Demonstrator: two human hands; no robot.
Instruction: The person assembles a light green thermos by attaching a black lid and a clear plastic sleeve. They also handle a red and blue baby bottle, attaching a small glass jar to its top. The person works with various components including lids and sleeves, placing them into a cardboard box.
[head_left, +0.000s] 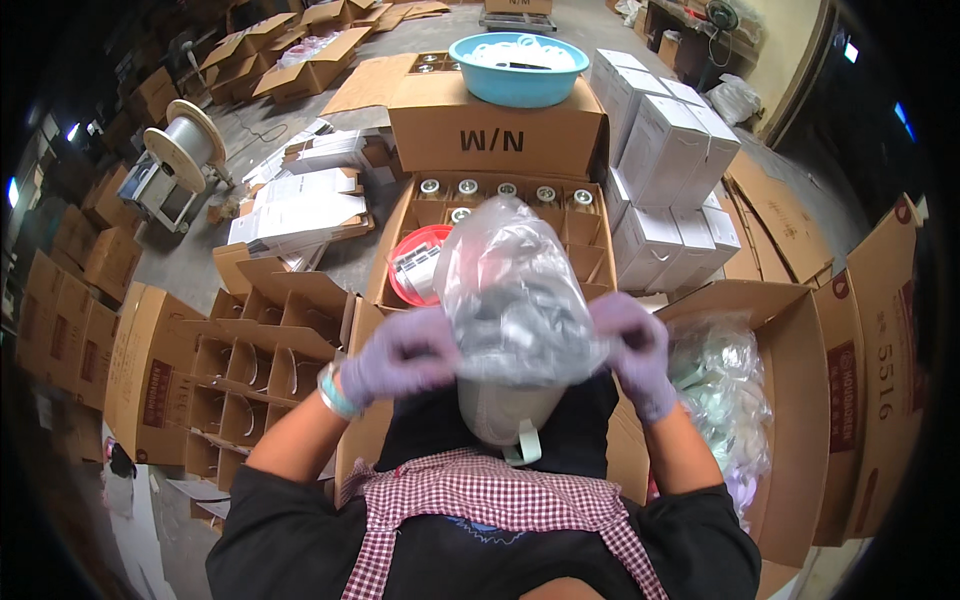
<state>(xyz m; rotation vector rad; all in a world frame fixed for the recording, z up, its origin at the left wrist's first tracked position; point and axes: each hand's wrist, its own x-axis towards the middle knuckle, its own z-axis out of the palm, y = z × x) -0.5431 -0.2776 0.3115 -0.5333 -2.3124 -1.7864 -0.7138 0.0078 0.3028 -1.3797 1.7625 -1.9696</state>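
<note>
A clear plastic bag (517, 300) covers the upper part of a pale grey container (502, 412), which stands in front of my body with a light strap at its near end. My left hand (409, 352), in a thin purple glove, pinches the bag's left edge. My right hand (637, 345), gloved alike and blurred, grips the bag's right edge. Just beyond the bag, a red bowl (397, 259) with silvery parts rests on a divided carton (487, 180) holding several jars with round lids. What lies inside the bag's crumpled part is hard to tell.
A blue basin (521, 82) of white rings sits on a carton (495, 139) ahead. White boxes (664, 150) are stacked at right, above an open carton of bagged items (724, 397). At left are a divided carton (247, 367), flattened white boxes (300, 206) and a wire spool (187, 142).
</note>
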